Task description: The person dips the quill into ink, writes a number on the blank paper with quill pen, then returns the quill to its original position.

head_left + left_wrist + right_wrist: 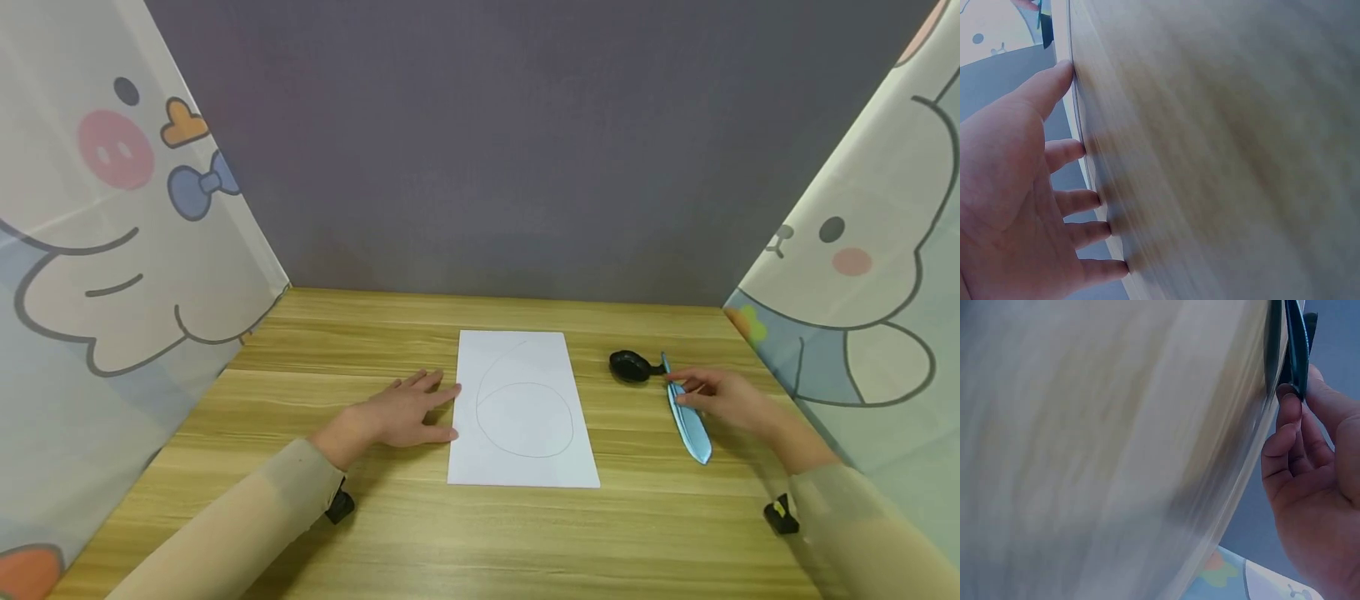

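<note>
A white sheet of paper lies mid-table, bearing a thin drawn line shaped like a 6. My left hand is spread flat at its left side, thumb and index fingertip touching the sheet's edge. In the left wrist view the left hand's fingers are straight, their tips down on the surface. Right of the paper, my right hand pinches a light-blue, feather-shaped thing near its narrow end. The right wrist view shows this blue thing edge-on at the thumb and fingertips.
Beside the blue thing's narrow end is a black, rounded, spoon-like thing with a short stem. The wooden table meets a grey back panel. Cartoon-printed cloths hang at left and right.
</note>
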Demonstrator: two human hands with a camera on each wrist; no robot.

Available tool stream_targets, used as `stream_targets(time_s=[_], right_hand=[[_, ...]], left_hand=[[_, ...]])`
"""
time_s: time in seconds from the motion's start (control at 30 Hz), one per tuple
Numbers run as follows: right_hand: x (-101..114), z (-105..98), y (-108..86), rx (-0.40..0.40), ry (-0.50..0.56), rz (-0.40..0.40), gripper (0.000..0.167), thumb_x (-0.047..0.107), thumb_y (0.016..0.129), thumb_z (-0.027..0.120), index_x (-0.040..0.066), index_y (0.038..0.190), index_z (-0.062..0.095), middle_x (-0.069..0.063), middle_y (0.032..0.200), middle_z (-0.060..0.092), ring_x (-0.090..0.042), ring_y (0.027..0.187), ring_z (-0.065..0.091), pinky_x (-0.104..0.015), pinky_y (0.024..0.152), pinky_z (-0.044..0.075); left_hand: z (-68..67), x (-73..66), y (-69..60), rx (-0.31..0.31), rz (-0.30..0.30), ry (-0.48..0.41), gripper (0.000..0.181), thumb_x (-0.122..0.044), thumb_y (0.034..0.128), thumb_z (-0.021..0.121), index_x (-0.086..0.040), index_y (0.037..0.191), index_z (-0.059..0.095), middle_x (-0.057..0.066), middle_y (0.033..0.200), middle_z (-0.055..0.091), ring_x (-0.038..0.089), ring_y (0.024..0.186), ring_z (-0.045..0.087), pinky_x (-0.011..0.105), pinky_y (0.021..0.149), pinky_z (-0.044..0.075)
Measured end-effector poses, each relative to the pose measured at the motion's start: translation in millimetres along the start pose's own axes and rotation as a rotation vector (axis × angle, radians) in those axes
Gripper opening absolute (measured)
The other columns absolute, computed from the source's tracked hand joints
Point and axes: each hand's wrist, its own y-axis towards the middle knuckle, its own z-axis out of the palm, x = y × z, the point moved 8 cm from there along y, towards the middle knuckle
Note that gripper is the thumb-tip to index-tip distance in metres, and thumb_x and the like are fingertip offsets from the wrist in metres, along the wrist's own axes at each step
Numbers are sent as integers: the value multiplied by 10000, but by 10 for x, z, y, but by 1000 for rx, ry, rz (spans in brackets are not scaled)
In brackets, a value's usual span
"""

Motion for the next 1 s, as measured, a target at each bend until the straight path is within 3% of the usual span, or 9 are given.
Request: stream_targets(time_s=[0.6,1.0], right_hand=[[58,96,21,36,-3,6,406,167,1071,736,-3,1436,682,-138,1158,747,-33,875,654,-256,693,587],[53,87,10,31,-13,22,421,209,1094,711,22,1468,668,-258,1375,707,-119,921,671,-270,689,567]], left_hand=[[-3,10,2,-13,5,2,839,-653,1086,574,-232,1760,303,209,1840,143,476,1705,129,732,1338,187],[-19,5,23,-25,-15,0,852,-656,1064,610,-261,1757,310,185,1841,164,463,1705,148,733,1337,192]])
